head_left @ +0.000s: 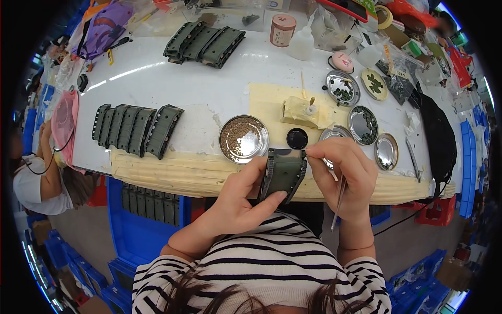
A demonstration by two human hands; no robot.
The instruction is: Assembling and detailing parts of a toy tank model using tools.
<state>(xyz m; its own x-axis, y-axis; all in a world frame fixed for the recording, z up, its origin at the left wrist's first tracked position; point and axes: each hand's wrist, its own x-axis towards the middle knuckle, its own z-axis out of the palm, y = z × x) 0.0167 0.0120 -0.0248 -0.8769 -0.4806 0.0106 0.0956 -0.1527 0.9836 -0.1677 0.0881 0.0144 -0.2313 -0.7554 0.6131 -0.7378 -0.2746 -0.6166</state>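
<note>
My left hand (238,201) is closed around a dark green curved plastic part (284,175) with rows of small studs along its side edges. The thumb lies on its near end. My right hand (348,175) has thumb and forefinger pinched at the far right corner of that part; anything between the fingertips is too small to make out. A slim metal tool (340,201), perhaps tweezers, is held in the right hand and points down. Just beyond the part is a small black round cup (297,138). Left of it, a round metal dish (243,139) holds tiny brown pieces.
Similar green parts stand in rows at the left (137,128) and far back (204,44). Metal dishes of small green pieces (362,125) and a taped block (303,112) lie to the right. A padded edge (157,170) fronts the table; a blue crate (133,222) sits below.
</note>
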